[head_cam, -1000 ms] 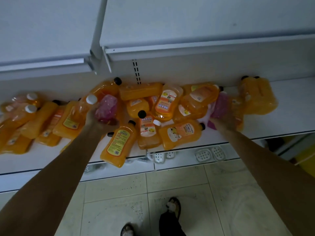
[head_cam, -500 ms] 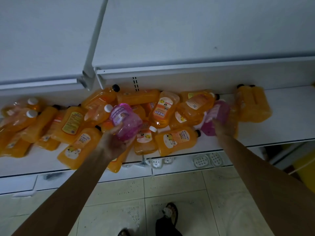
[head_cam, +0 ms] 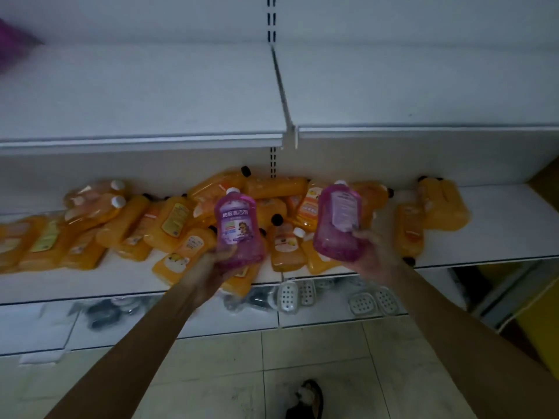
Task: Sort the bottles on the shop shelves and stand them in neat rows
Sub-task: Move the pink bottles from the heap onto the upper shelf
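Left grip is closed round the lower end of a purple floor-cleaner bottle, fingers curled under its base. The bottle is upright, white cap up, front label with printed characters facing the camera. It is held in the air in front of the middle shelf, over the pile, not resting on it.

Right grip is closed on a second purple bottle, thumb across the lower front. Cap up, slightly tilted, with its white back label toward the camera. It is also off the shelf. The two purple bottles are near each other, apart, roughly level.

Behind them the orange bottles lie in a jumble on the middle shelf, mostly on their sides and overlapping, running from the left edge to past the centre. Caps are mixed black and white. One orange bottle lies alone right of the pile, black cap toward the shelf front. A pair of orange bottles sits just beside it near the back wall; cannot tell if they are standing or lying.

The upper shelf is white, with a blurred purple thing at its far left edge. The bottom shelf holds white perforated soap dishes and dark items too blurred to name. Below is a tiled floor with one sandalled foot at the frame bottom.
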A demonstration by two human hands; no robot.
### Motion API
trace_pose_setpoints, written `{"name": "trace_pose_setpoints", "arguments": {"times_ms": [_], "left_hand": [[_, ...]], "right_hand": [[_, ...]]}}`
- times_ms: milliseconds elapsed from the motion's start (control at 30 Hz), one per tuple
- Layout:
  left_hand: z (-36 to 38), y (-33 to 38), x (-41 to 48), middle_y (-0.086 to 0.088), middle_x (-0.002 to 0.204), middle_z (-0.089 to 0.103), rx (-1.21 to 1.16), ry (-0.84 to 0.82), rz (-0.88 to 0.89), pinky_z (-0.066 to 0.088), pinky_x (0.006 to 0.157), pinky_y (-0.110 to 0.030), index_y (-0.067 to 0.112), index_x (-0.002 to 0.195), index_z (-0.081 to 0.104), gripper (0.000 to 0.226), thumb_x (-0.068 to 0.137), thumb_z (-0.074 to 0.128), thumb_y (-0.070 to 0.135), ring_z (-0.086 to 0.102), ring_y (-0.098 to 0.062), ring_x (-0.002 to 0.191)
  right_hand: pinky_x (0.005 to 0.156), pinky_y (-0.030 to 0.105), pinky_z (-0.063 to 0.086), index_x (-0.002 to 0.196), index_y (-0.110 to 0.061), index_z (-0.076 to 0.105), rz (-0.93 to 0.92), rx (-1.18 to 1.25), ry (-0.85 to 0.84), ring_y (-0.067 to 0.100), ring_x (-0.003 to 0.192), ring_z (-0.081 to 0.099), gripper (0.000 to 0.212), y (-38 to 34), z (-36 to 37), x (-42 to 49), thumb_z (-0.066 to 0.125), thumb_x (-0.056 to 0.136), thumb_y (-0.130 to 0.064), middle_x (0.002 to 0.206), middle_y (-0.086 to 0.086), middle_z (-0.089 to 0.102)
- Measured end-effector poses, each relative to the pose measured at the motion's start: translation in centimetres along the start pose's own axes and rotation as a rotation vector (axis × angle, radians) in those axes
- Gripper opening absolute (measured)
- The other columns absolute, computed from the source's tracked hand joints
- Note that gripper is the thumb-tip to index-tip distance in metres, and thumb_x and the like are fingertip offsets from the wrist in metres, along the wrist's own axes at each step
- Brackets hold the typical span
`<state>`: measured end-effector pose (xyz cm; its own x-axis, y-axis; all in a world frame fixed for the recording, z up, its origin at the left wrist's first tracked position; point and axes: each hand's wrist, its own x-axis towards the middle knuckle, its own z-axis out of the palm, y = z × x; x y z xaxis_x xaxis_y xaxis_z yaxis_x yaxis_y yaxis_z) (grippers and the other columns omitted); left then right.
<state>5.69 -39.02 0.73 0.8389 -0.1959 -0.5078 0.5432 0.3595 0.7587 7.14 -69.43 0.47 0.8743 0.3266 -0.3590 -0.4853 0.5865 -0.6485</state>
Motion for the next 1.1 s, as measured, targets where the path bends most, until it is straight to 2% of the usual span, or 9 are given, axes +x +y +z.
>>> {"name": "trace_pose_setpoints", "arguments": {"times_ms": [100, 200, 333, 533, 633, 733, 867, 967, 1100], "left_hand": [[-3.4, 0.7, -4.1, -0.014, 0.113, 0.066, 0.032, 0.017, 0.072, 0.055, 0.085, -0.032, 0.004, 0.124, 0.052, 0.068, 0.061, 0.074, 0.017, 0.063, -0.028, 0.104], [-7.6, 2.2, -9.4, -0.02, 0.117, 0.064, 0.098, 0.095, 0.14, 0.053, 0.09, -0.038, 0.0, 0.121, 0.053, 0.084, 0.046, 0.082, 0.02, 0.062, -0.033, 0.104], [-13.8, 5.1, -17.7, -0.015, 0.099, 0.071, 0.121, 0.255, 0.284, 0.057, 0.07, -0.031, 0.0, 0.116, 0.055, 0.064, 0.053, 0.069, 0.004, 0.069, -0.026, 0.084], [-20.2, 9.8, -30.2, -0.014, 0.096, 0.072, 0.101, 0.434, 0.536, 0.057, 0.073, -0.028, 0.004, 0.116, 0.056, 0.076, 0.044, 0.074, 0.02, 0.069, -0.023, 0.081], [-21.0, 12.8, -34.0, -0.011, 0.095, 0.072, 0.099, 0.463, 0.697, 0.058, 0.07, -0.024, 0.008, 0.112, 0.057, 0.078, 0.038, 0.074, 0.025, 0.069, -0.02, 0.081], [-20.8, 16.6, -35.0, -0.011, 0.091, 0.07, 0.037, 0.499, 0.794, 0.058, 0.066, -0.023, 0.009, 0.104, 0.057, 0.042, 0.063, 0.064, 0.018, 0.069, -0.016, 0.075], [-20.4, 22.7, -33.5, -0.005, 0.098, 0.067, 0.057, 0.582, 0.846, 0.055, 0.069, -0.024, 0.014, 0.113, 0.054, 0.026, 0.09, 0.049, 0.024, 0.066, -0.015, 0.084], [-20.1, 27.6, -31.2, -0.005, 0.094, 0.067, 0.138, 0.66, 0.87, 0.052, 0.073, -0.025, 0.014, 0.11, 0.055, 0.023, 0.09, 0.054, 0.025, 0.066, -0.015, 0.085], [-19.5, 33.2, -26.3, -0.004, 0.082, 0.067, 0.177, 0.738, 0.872, 0.057, 0.069, -0.027, 0.012, 0.091, 0.058, 0.011, 0.088, 0.06, 0.022, 0.066, -0.015, 0.074]], "right_hand": [[0.075, 0.046, 0.058, 0.109, -0.006, 0.062, 0.095, -0.06, -0.075, 0.031, 0.088, 0.069, 0.085, 3.2, 6.4, -0.3, 0.086, 0.027, -0.007, 0.101, 0.018, 0.069], [0.072, 0.044, 0.059, 0.108, -0.004, 0.06, 0.181, -0.128, -0.114, 0.03, 0.08, 0.07, 0.087, 6.6, 13.5, -0.2, 0.084, 0.024, -0.008, 0.093, 0.019, 0.07], [0.071, 0.035, 0.058, 0.102, -0.005, 0.063, 0.234, -0.221, -0.169, 0.022, 0.071, 0.07, 0.04, 11.4, 24.5, 0.2, 0.069, 0.067, -0.023, 0.086, 0.014, 0.072], [0.079, 0.034, 0.052, 0.097, -0.01, 0.069, 0.173, -0.335, -0.384, 0.017, 0.067, 0.068, 0.031, 17.2, 39.5, 0.0, 0.067, 0.069, -0.024, 0.082, 0.009, 0.073], [0.07, 0.033, 0.054, 0.09, -0.011, 0.073, 0.11, -0.418, -0.502, 0.018, 0.066, 0.068, 0.03, 17.8, 45.0, -0.4, 0.07, 0.066, -0.027, 0.083, 0.009, 0.072], [0.073, 0.035, 0.057, 0.104, -0.011, 0.067, -0.041, -0.554, -0.552, 0.023, 0.075, 0.068, 0.034, 16.5, 49.7, 0.0, 0.073, 0.074, -0.026, 0.093, 0.013, 0.072], [0.086, 0.042, 0.055, 0.103, -0.018, 0.066, -0.277, -0.689, -0.516, 0.026, 0.085, 0.069, 0.029, 12.6, 55.2, 2.7, 0.075, 0.077, -0.028, 0.094, 0.008, 0.072], [0.083, 0.038, 0.056, 0.115, -0.014, 0.058, -0.387, -0.786, -0.444, 0.021, 0.083, 0.069, 0.047, 9.0, 57.8, 6.0, 0.077, 0.074, -0.03, 0.098, 0.006, 0.071], [0.083, 0.039, 0.056, 0.102, -0.019, 0.059, -0.517, -0.944, -0.364, 0.022, 0.088, 0.069, 0.043, 4.7, 59.9, 11.3, 0.082, 0.069, -0.031, 0.106, 0.008, 0.069]]}}
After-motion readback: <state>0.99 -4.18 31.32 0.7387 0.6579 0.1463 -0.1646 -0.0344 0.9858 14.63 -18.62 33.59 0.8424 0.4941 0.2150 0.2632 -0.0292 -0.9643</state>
